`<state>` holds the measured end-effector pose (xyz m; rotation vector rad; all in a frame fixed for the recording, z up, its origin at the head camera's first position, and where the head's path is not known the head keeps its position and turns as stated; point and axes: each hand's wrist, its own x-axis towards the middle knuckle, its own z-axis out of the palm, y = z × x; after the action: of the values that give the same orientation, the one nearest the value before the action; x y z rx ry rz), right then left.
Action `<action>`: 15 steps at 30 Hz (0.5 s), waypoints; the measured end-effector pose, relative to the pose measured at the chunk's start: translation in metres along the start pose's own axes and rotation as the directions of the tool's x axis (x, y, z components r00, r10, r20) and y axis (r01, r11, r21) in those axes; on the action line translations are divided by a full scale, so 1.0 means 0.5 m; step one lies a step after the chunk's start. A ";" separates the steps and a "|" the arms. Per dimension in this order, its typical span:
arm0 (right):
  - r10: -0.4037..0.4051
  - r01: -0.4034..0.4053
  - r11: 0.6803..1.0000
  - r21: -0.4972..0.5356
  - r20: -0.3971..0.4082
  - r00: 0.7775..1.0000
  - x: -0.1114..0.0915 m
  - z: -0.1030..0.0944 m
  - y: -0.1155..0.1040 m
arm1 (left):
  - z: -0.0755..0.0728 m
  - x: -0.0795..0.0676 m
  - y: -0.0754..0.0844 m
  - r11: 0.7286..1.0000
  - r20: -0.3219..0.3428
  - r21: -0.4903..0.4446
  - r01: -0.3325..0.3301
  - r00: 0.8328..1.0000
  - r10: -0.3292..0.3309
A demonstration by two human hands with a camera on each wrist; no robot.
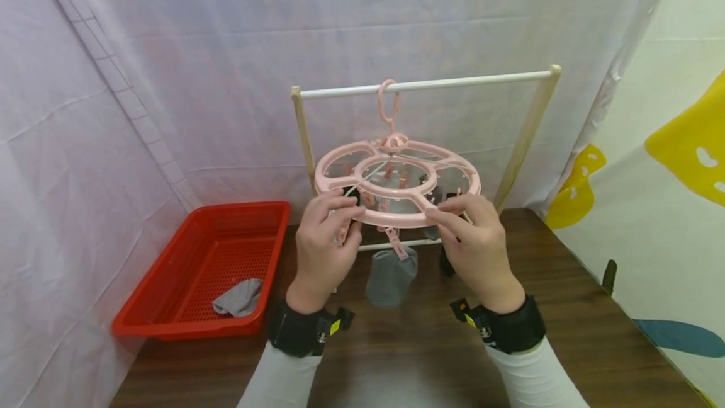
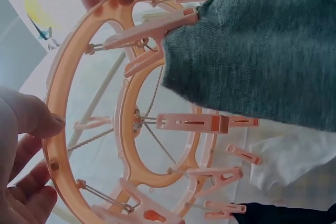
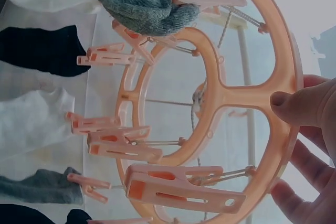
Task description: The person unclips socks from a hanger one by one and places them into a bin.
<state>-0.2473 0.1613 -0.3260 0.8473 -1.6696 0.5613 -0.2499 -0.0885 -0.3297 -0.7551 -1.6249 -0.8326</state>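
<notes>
A round pink clip hanger [image 1: 396, 219] hangs by its hook [image 1: 387, 102] from a white rail. My left hand [image 1: 327, 241] pinches the near left of its outer ring, thumb below and fingertips on top. On the near right, my right hand [image 1: 474, 244] grips the same ring between thumb and fingers. A grey sock [image 1: 392, 276] dangles from a pink clothespin [image 1: 396, 243] at the front, between my hands. In the right wrist view a black sock [image 3: 42, 51] and a white sock [image 3: 37, 121] hang from other clips. Several clips hold nothing.
To the left stands a red plastic basket [image 1: 127, 323] with a grey cloth piece [image 1: 238, 298] in it. The rack's white rail [image 1: 470, 82] runs between wooden posts [image 1: 523, 137] on the brown table [image 1: 408, 357]. White curtain walls stand behind and at the left.
</notes>
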 end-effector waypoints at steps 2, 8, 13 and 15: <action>-0.002 0.002 1.000 0.003 -0.003 1.000 0.000 0.001 -0.003 | 0.001 0.000 0.000 1.000 0.002 0.006 0.006 1.000 -0.006; -0.009 0.010 1.000 0.020 -0.020 1.000 0.001 0.003 -0.003 | 0.002 -0.001 0.000 1.000 -0.009 0.017 0.016 1.000 -0.016; 0.020 -0.020 1.000 0.012 0.004 1.000 -0.001 -0.002 0.007 | 0.003 -0.003 -0.003 0.999 -0.019 0.016 0.028 0.999 -0.028; 0.036 -0.036 0.999 0.009 0.012 0.999 -0.002 -0.005 0.012 | 0.002 -0.003 -0.005 0.999 -0.020 0.015 0.032 0.999 -0.031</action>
<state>-0.2501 0.1671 -0.3259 0.8301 -1.6971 0.5895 -0.2523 -0.0892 -0.3314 -0.7103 -1.6277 -0.8466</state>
